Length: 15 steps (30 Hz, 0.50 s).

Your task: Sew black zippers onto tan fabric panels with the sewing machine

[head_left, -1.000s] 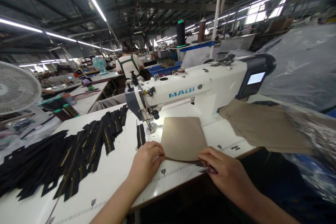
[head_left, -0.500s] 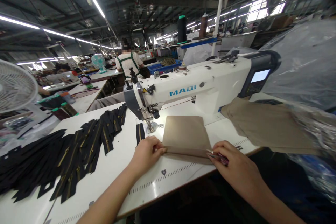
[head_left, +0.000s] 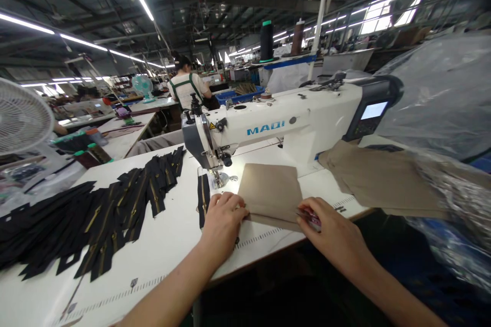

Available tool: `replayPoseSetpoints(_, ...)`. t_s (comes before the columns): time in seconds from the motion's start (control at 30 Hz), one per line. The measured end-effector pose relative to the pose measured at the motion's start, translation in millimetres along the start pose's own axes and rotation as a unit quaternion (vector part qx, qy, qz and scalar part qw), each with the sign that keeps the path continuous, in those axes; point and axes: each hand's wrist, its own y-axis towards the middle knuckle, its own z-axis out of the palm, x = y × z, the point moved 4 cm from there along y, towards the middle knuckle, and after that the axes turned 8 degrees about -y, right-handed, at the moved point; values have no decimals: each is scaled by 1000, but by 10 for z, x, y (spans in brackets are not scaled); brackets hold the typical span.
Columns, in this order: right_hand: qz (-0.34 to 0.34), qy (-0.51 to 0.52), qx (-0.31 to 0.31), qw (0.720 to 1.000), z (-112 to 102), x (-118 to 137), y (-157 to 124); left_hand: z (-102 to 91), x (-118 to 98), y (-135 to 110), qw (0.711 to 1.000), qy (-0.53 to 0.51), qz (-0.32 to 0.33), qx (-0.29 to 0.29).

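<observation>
A tan fabric piece (head_left: pixel 270 191) lies on the white sewing table (head_left: pixel 164 250), just right of the presser foot (head_left: pixel 219 180) of a white MAQI sewing machine (head_left: pixel 284 122). My left hand (head_left: pixel 222 222) pinches the near left corner of the fabric, fingers closed on it. My right hand (head_left: pixel 332 235) grips the near right corner, and a small pinkish object shows between its fingers. A single black zipper (head_left: pixel 203 198) lies by the foot, just left of my left hand.
A long heap of black zippers with gold teeth (head_left: pixel 95 219) covers the table's left. More tan fabric (head_left: pixel 379 179) and clear plastic (head_left: pixel 441 97) lie at right. A white fan (head_left: pixel 23 117) stands far left. A person (head_left: pixel 187 89) works at a table behind.
Both hands have slid the near edge of the tan fabric up toward the machine, the left hand moving closer to the presser foot. The lower layer now shows beneath the top one.
</observation>
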Motion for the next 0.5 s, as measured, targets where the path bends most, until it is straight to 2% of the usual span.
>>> replayPoseSetpoints(0.13,-49,-9,-9,999,-55,36,-54,14,-95,-21,992,103,60,49)
replayPoseSetpoints(0.2,-92,-5,-16,996,-77,93,-118,20,-78,4,987,142,70,43)
replayPoseSetpoints(0.33,-179,7,-32,983,-35,290,-319,62,6,126,981,184,61,9)
replayPoseSetpoints(0.5,-259,-23,-57,964,136,460,-557,129,31,286,985,161,38,44)
